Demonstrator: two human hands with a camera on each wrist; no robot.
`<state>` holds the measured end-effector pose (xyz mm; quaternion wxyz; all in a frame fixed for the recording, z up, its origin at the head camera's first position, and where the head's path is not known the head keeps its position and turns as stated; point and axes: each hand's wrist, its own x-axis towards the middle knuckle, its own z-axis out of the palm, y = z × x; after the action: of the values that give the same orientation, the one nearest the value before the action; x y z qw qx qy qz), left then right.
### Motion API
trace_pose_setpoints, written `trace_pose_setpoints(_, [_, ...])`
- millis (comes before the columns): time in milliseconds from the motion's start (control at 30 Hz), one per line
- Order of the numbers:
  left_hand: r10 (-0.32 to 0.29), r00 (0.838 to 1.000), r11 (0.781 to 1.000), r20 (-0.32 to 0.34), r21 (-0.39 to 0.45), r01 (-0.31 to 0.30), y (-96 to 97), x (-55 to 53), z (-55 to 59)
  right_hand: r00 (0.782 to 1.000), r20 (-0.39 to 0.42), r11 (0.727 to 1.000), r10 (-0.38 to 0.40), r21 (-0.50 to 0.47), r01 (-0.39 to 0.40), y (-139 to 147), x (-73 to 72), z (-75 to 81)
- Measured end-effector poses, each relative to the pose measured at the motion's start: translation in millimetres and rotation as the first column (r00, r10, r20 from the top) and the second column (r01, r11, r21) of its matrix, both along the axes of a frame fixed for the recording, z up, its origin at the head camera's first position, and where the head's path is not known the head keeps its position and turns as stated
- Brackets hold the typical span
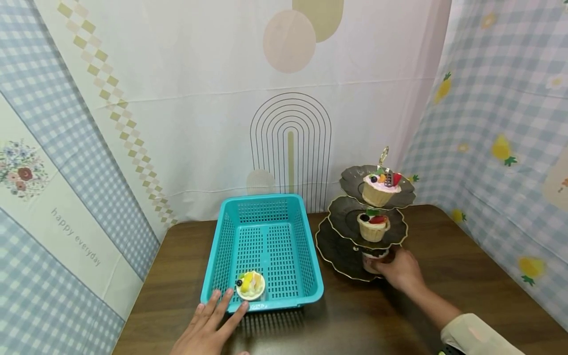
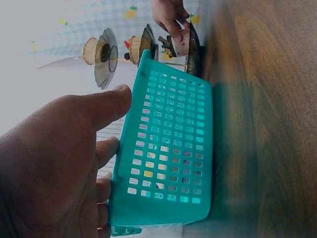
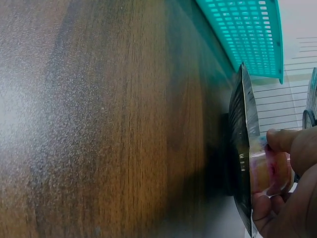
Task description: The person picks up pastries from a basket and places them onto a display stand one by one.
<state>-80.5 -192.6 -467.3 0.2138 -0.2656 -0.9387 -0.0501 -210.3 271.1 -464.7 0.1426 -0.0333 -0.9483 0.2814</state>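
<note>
My right hand pinches a small clear dessert cup with pink and tan layers between thumb and fingers. That cup sits at the bottom tier of a dark, gold-rimmed three-tier stand, its top partly hidden by the tier above. A fruit-topped cupcake with pink cream is on the top tier, and a fruit tart on the middle one. With fingers spread, my left hand rests at the near left corner of a turquoise basket. Inside that corner stands a cream-topped dessert cup with yellow fruit.
The basket and stand are side by side on a dark wooden table. A pale patterned cloth hangs behind the table, with checked cloth along the sides.
</note>
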Motion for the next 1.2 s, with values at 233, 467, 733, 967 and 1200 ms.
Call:
trace_pose_setpoints(233, [0.007,1.000,1.000,0.016,-0.006,-0.007,0.1,-0.1,0.5,1.000,0.005,0.999,-0.016,-0.036,0.016,-1.9,-2.9,-4.1])
trace_pose_setpoints(467, [-0.006,0.999,1.000,0.049,-0.017,0.007,-0.6,0.0,3.3,0.998,0.039,0.997,-0.049,-0.064,0.051,-3.6,-3.9,-6.7])
trace_pose_setpoints(733, [-0.025,0.999,0.999,0.034,-0.032,0.026,-2.8,-1.6,2.2,0.982,0.145,0.992,-0.118,-0.031,0.123,-4.9,-2.7,-3.9])
trace_pose_setpoints(967, [-0.033,0.999,0.998,0.026,-0.043,0.034,-4.2,-1.6,1.6,0.974,0.179,0.989,-0.140,-0.025,0.147,-5.1,-0.3,-0.9])
trace_pose_setpoints(1200, [0.001,0.998,1.000,0.064,-0.021,0.001,-0.5,0.5,3.8,0.980,0.169,0.993,-0.107,-0.032,0.114,-15.8,8.5,8.3])
